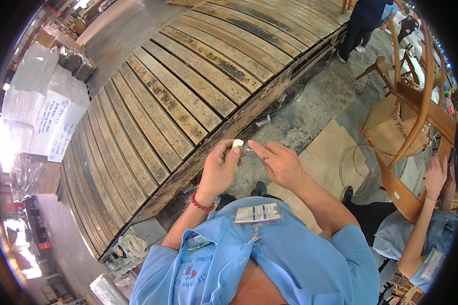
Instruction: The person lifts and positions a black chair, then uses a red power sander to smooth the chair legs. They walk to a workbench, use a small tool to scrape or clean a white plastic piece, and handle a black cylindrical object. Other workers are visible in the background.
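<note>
A workshop floor of stained grey concrete [310, 109] runs beside a long raised platform of worn wooden planks [188, 86], seen from above.

Before the person's chest, a small pale wad [237, 143], soft-looking, perhaps cloth or cotton, sits pinched at the fingertips of the left hand [220, 170]; that hand is curled nearly closed around it, with a red bead bracelet [200, 205] on the wrist. Just to its right, a thin short rod or pin [249, 149] lies roughly level, one end at the wad, the other at the fingertips of the right hand [280, 163]. The right hand is half closed, forefinger stretched out along the rod toward the wad; whether it truly grips the rod is too small to tell. So the wad lies directly left of the right hand, both hands almost touching, and the left hand is the one on it.

Below, a rectangular badge [258, 213] with blue stripes hangs on the light blue shirt [285, 254]. Flat brown cardboard sheets [331, 147] lie on the floor to the right, near a curved wooden chair frame [417, 117] that another person's hand [435, 175] steadies. Far left, plastic-wrapped bundles [40, 86] carry a white rectangular handwritten sheet [58, 124].
</note>
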The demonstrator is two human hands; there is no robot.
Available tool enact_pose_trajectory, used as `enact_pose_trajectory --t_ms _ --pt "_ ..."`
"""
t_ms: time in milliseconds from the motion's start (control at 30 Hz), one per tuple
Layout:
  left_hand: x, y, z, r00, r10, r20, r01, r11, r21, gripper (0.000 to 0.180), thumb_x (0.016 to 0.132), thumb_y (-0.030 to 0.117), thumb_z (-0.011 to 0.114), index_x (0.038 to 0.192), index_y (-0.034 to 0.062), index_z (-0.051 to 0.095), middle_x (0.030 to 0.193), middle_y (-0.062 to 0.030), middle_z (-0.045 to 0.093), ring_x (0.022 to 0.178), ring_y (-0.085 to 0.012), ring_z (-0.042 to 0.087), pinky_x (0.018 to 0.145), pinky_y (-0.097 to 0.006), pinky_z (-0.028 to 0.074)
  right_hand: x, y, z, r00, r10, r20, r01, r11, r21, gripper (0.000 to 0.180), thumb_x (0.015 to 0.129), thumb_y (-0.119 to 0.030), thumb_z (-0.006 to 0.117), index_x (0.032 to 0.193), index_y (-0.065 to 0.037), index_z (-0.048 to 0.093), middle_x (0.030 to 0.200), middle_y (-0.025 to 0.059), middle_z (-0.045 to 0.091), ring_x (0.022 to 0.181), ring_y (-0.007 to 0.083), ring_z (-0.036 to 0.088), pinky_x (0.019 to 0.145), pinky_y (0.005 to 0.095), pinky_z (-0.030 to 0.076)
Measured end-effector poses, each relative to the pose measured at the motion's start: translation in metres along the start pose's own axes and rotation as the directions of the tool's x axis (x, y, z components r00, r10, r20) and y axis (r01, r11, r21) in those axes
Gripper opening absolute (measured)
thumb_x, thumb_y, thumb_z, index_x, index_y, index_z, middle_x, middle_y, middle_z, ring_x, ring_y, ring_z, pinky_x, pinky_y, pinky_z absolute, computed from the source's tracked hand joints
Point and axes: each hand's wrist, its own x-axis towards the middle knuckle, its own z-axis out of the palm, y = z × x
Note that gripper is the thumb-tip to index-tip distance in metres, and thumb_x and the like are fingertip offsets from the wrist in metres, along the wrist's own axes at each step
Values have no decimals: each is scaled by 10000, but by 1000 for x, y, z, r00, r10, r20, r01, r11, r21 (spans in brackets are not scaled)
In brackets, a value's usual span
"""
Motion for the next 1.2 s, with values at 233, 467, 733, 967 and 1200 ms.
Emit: enact_pose_trajectory --t_ms 233,467,733,967,1200 --pt "-6 -1 -4 999 11 -43 -11 1000 1 251 1021 185 578 1143 -34 592 901 -41 655 771 -95 592 698 -260 491 1 -9 7 1000 15 6 -15 999 -29 619 749 44 677 1349 -89 603 840 98 590 715 281 612 597 385 528" --pt "-12 -4 -8 991 80 -111 -66 990 127 233 1003 177 606 1115 -28 609 894 -51 658 800 -97 594 721 -266 485 3 -16 12 1000 -7 -2 7 999 -48 656 750 -3 676 1390 -98 566 812 67 537 729 262 595 599 376 526" --pt "-19 -3 -11 994 -43 -96 37 998 -54 222 1019 181 563 1090 -21 617 882 -33 660 726 -63 550 649 -235 441 -34 15 38 992 103 73 -92 986 -138 580 794 37 639 1353 -107 591 875 103 602 726 297 613 623 384 528" --pt "-19 -9 -29 995 -90 38 98 913 -396 312 1044 270 541 1163 -18 559 901 -36 643 734 -86 556 655 -241 441 -66 33 35 971 239 24 -232 959 -164 636 780 -2 632 1397 -142 566 867 72 610 790 258 641 673 368 550" --pt "-22 -7 -29 996 -21 90 46 957 -287 284 1026 225 585 1145 -30 556 930 -60 651 765 -111 572 701 -269 483 -15 -23 17 996 0 -87 3 999 38 593 756 70 670 1328 -76 620 883 126 642 707 300 628 621 377 535"
